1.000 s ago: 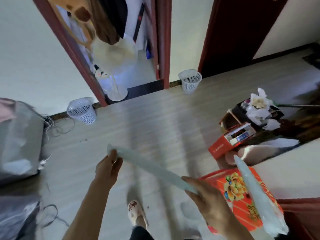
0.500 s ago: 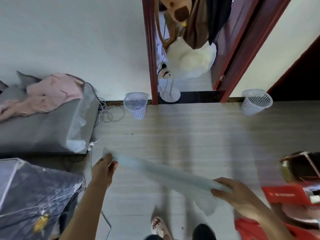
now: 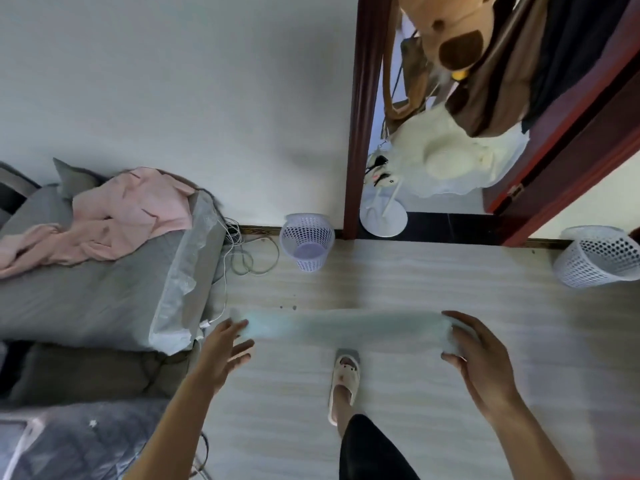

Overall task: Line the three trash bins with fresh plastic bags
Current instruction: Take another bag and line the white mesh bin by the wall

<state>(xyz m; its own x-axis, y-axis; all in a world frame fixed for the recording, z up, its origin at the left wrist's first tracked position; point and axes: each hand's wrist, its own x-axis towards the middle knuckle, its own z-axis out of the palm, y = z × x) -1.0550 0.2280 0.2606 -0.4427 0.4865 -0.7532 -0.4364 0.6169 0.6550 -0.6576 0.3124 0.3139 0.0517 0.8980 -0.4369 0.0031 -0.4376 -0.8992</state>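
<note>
Nearer me than the lavender bin (image 3: 306, 242), the plastic bag (image 3: 346, 328) is hanging stretched level above the floor (image 3: 415, 282), running from left of that bin to well right of it. The right grip (image 3: 481, 355) is curling its fingers (image 3: 467, 322) round the bag's right end and clasping it. The left grip (image 3: 225, 348) is meeting the left end with its upper fingers while the others are splaying. Blur is stopping me from telling whether it is really pinching.

I am judging that the bag is being drawn out lengthwise so its mouth can be found and spread before going over a rim. The lavender bin is standing upright by the skirting, with the doorframe (image 3: 360, 133) rising just right of it. Its mesh is showing bare, so I am reading it as unlined and the likely first target. Well right of it, past the doorway, a white bin (image 3: 595, 258) is also looking bare. A third bin is not showing. Cables (image 3: 254, 258) are lying just left of the lavender bin, so I am minding my footing there.
</note>
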